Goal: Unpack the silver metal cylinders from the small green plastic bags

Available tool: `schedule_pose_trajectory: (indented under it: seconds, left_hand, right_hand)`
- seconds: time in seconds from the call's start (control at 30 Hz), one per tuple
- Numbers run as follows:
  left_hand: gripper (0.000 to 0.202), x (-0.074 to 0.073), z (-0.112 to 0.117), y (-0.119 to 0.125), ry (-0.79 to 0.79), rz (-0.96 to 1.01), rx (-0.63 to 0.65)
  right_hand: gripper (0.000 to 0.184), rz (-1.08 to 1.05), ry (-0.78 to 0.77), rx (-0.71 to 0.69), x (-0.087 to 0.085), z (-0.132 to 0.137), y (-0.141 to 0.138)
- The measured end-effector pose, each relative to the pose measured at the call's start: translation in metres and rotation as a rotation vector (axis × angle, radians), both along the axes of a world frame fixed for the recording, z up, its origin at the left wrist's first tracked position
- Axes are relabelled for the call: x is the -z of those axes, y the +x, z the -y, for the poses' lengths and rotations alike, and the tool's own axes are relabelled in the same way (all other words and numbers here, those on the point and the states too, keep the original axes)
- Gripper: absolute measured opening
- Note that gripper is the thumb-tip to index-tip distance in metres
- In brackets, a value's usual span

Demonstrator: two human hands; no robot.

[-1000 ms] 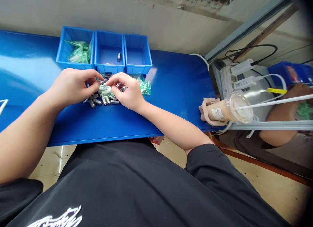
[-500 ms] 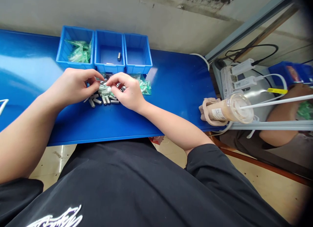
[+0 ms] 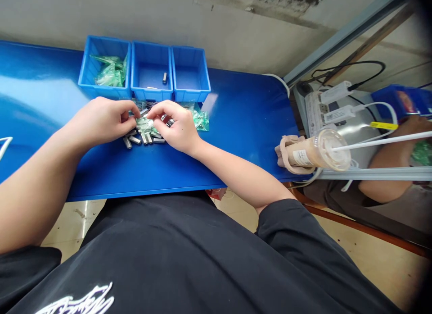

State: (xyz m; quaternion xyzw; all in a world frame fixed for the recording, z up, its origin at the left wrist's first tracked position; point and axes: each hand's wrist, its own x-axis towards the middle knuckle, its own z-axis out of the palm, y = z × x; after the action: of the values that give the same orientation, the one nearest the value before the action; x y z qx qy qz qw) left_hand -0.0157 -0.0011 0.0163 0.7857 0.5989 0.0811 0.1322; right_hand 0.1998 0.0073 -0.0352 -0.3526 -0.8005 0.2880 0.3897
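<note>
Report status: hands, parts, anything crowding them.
Left hand and right hand both pinching at the pile of small metal parts on the blue table. Exact grip hidden. Three blue bins right behind; green bags beside.

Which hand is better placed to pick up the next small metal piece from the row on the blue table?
Probably the left hand. Its fingers sit just above the metal pieces, at the row's left end. The right hand seems busy pinching a small green packet.

Small grey metal pieces (image 3: 143, 138) lie flat in a loose heap (short bars) among green packets (image 3: 199, 119).
</note>
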Motion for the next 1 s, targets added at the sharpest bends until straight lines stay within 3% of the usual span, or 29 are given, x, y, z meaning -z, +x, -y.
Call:
schedule_pose_trajectory:
  seconds: [0.57,1.0]
  left_hand:
    - [0.055,0.0009,-0.0025,-0.0003,-0.055,0.004,-0.006]
    - [0.063,0.0012,0.0014,0.0008,-0.069,0.176,0.025]
  right_hand:
    - [0.028,-0.011,-0.031,-0.002,-0.0013,0.0008,0.0009]
    - [0.024,-0.07,-0.043,0.007,-0.0022,0.0005,0.0002]
